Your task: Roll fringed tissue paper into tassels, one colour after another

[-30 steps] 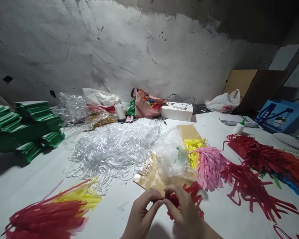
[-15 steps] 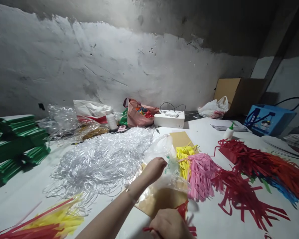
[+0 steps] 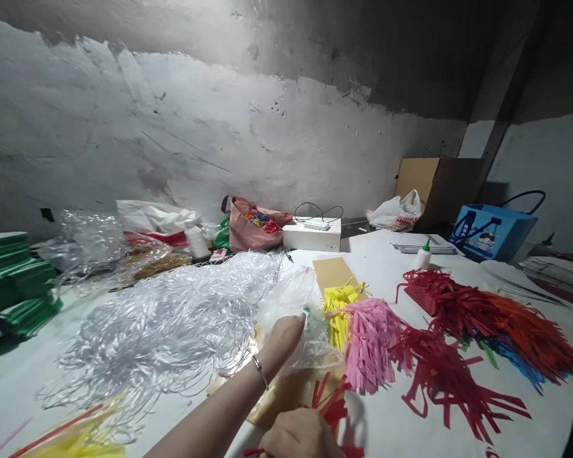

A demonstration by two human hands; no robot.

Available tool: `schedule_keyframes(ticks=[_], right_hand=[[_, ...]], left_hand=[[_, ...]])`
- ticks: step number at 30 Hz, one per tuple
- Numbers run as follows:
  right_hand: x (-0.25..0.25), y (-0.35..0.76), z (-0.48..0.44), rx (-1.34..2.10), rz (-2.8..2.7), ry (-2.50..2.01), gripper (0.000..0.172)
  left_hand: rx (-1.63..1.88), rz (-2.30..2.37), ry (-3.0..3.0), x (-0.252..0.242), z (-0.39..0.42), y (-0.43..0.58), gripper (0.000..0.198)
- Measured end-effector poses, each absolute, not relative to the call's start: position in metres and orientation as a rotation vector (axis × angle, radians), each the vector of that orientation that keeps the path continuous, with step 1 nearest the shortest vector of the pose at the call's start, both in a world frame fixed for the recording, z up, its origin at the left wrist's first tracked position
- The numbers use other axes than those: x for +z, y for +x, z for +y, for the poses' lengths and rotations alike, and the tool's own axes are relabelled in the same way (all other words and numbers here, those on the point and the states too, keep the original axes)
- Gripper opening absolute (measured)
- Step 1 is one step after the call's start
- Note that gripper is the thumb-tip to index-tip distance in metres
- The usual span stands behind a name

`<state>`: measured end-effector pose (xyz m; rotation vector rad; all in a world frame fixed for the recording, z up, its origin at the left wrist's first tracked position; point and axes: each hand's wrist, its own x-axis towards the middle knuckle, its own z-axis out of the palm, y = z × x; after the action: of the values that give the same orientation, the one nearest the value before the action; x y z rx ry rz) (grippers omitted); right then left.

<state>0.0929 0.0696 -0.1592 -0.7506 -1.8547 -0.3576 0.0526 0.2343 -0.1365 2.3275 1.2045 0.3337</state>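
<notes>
My left hand point(image 3: 289, 332), with a bracelet at the wrist, reaches into or against a clear plastic bag point(image 3: 310, 351). Its fingers are mostly hidden, so I cannot see what they hold. Nearer to me, my right hand point(image 3: 300, 436) is closed around a red paper tassel point(image 3: 332, 410), whose cut strips stick out on both sides of the fist. Beneath the bag lies a brown cardboard sheet point(image 3: 277, 402). Just right of the bag are a yellow tassel point(image 3: 337, 321) and a pink tassel point(image 3: 370, 346).
A heap of white shiny string point(image 3: 172, 324) spreads to the left. Stacked green pieces point(image 3: 21, 280) stand at the far left. Dark red tassels point(image 3: 451, 375) and an orange tassel point(image 3: 530, 334) lie right, below a green-capped glue bottle point(image 3: 423, 256). A white box point(image 3: 312, 238) sits by the wall.
My left hand has moved slightly down and left in view, still at the plastic bag. More strips of the red tassel show above my right fist. The whole view has shifted slightly.
</notes>
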Motion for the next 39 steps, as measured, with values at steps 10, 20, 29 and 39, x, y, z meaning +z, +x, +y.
schedule_keyframes(ticks=[10,20,29,39], right_hand=[[-0.128,0.114,0.058,-0.041,-1.667,-0.979,0.033],[-0.145,0.092,0.031,0.438,-1.829,-0.996,0.018],[-0.160,0.077,0.025,0.540,-1.950,-1.018,0.021],[-0.154,0.075,0.025,0.664,-1.961,-1.015,0.026]], left_hand=[[0.857,0.871,1.669,-0.108,0.192,-0.001,0.045],[1.004,0.804,0.401,-0.161,0.046,-0.079,0.049],[1.058,0.723,0.427,-0.171,0.040,-0.088,0.037],[1.171,0.790,0.706,-0.169,0.040,-0.092,0.029]])
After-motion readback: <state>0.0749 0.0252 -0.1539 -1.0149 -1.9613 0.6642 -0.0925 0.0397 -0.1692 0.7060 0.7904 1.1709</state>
